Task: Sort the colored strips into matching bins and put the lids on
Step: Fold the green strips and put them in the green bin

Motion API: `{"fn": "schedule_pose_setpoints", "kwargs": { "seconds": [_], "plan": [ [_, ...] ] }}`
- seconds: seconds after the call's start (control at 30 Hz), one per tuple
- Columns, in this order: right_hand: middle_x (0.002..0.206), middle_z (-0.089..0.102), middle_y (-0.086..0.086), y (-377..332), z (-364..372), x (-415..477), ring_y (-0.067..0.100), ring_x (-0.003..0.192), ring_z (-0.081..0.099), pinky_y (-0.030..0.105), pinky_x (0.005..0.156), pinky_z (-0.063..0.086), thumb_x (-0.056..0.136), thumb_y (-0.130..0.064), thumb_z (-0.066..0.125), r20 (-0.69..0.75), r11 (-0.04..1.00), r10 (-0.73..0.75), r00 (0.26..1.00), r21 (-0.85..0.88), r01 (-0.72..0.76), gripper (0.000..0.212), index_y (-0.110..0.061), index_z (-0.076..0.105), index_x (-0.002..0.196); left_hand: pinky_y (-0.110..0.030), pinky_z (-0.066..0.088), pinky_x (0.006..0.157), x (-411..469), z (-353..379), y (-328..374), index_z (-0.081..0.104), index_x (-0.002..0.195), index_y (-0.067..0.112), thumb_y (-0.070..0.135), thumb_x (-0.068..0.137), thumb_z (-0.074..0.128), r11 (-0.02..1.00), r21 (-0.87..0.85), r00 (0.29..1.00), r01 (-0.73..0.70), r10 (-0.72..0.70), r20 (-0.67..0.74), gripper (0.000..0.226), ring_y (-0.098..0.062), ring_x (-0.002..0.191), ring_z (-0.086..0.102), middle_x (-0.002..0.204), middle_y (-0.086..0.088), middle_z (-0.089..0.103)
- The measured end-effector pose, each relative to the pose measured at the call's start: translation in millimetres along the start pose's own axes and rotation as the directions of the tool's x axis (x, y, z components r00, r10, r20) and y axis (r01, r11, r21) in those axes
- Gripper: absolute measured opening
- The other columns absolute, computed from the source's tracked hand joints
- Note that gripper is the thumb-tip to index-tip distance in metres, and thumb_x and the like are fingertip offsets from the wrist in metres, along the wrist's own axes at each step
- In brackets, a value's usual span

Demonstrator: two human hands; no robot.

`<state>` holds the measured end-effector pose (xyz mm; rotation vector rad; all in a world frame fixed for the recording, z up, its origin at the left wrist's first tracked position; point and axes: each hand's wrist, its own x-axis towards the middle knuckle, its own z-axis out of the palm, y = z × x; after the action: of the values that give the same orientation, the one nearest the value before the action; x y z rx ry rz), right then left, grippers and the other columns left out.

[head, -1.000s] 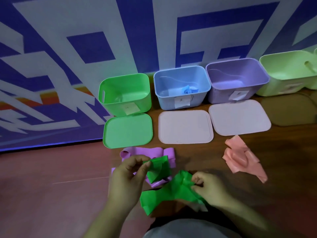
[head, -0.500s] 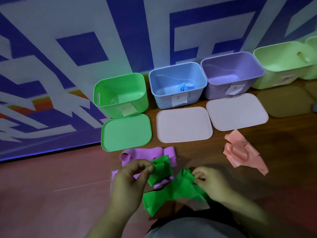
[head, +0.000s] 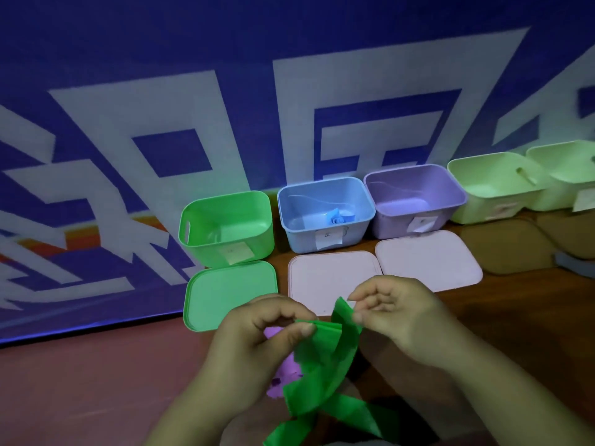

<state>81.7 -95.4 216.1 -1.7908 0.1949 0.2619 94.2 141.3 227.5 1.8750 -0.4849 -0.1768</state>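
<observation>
Green strip (head: 325, 355): gathered in loose folds and held up, one end pinched by the left hand (head: 257, 333), the other by the right hand (head: 396, 320) (probably bunched to go in as one bundle).
Green bin (head: 209, 249): open, just ahead.
Lid (head: 225, 294): flat before it, ready for closing.
Purple strip (head: 283, 378): underneath, unsorted.

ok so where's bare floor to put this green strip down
Bare reddish floor left of the left hand, nearer than the green lid. Bare wood right of the right hand, nearer than the brown lids. Crowded: the bins-and-lids row, and the purple strip under your green strip.
</observation>
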Motion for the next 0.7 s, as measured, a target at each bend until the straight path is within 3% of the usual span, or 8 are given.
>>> {"fn": "schedule_pose_setpoints", "kwargs": {
  "seconds": [0.07, 0.17, 0.3, 0.4, 0.57, 0.7],
  "plan": [
    [0.073, 0.072, 0.001, -15, -1, -3, 0.006, 0.066, 0.065, 0.014, 0.067, 0.051, 0.078, 0.008, 0.074, 0.002, 0.999, -0.015, 1.0, 0.039, 0.015, 0.026, -0.017, 0.074, 0.085, -0.032, 0.056, 0.077, 4, -2, 8, 0.076, 0.088, 0.03, 0.024, 0.08, 0.075, 1.0, -0.016, 0.999, -0.012, 0.012, 0.032, 0.01, -0.016, 0.085, 0.07, 0.087, 0.005, 0.075],
    [0.078, 0.075, 0.002, -34, -1, -7, 0.009, 0.071, 0.069, 0.019, 0.069, 0.055, 0.077, 0.006, 0.077, -0.02, 0.994, -0.054, 0.998, 0.096, 0.056, 0.028, -0.023, 0.076, 0.078, -0.04, 0.057, 0.077, 9, -2, 15, 0.074, 0.088, 0.031, 0.023, 0.076, 0.078, 0.997, -0.08, 0.999, -0.002, 0.005, 0.037, 0.015, -0.02, 0.081, 0.07, 0.085, -0.004, 0.074],
    [0.076, 0.075, 0.003, -54, 0, -13, 0.01, 0.071, 0.069, 0.019, 0.067, 0.056, 0.076, 0.006, 0.076, -0.049, 0.973, -0.084, 0.995, 0.21, 0.092, 0.023, -0.017, 0.075, 0.078, -0.048, 0.056, 0.074, 16, -1, 22, 0.071, 0.084, 0.026, 0.015, 0.072, 0.082, 0.983, -0.176, 0.999, -0.047, 0.047, -0.004, 0.02, -0.031, 0.077, 0.066, 0.083, -0.013, 0.069],
    [0.077, 0.075, 0.006, -63, 2, -16, 0.011, 0.071, 0.069, 0.021, 0.065, 0.055, 0.077, 0.004, 0.075, -0.029, 0.965, -0.101, 0.994, 0.238, 0.105, 0.027, -0.023, 0.076, 0.081, -0.046, 0.056, 0.075, 18, -1, 26, 0.071, 0.084, 0.026, 0.024, 0.069, 0.083, 0.979, -0.182, 0.995, -0.088, 0.08, -0.053, 0.02, -0.027, 0.078, 0.066, 0.081, -0.008, 0.07],
    [0.078, 0.075, 0.004, -72, 4, -20, 0.009, 0.072, 0.069, 0.016, 0.065, 0.052, 0.07, -0.005, 0.085, 0.024, 0.955, -0.114, 0.993, 0.277, 0.103, 0.025, -0.025, 0.077, 0.082, -0.056, 0.056, 0.07, 18, 2, 29, 0.071, 0.083, 0.028, 0.028, 0.067, 0.082, 0.973, -0.184, 0.978, -0.14, 0.106, -0.182, 0.019, -0.026, 0.076, 0.066, 0.079, -0.007, 0.07],
    [0.07, 0.072, 0.002, -75, 6, -22, 0.004, 0.059, 0.063, 0.011, 0.053, 0.045, 0.067, -0.004, 0.084, 0.049, 0.925, -0.082, 0.995, 0.375, 0.058, 0.018, -0.015, 0.075, 0.077, -0.05, 0.055, 0.07, 18, 5, 28, 0.069, 0.085, 0.032, 0.03, 0.066, 0.082, 0.975, -0.123, 0.957, -0.187, 0.153, -0.244, 0.023, -0.023, 0.075, 0.065, 0.079, -0.002, 0.068]
  ]
}}
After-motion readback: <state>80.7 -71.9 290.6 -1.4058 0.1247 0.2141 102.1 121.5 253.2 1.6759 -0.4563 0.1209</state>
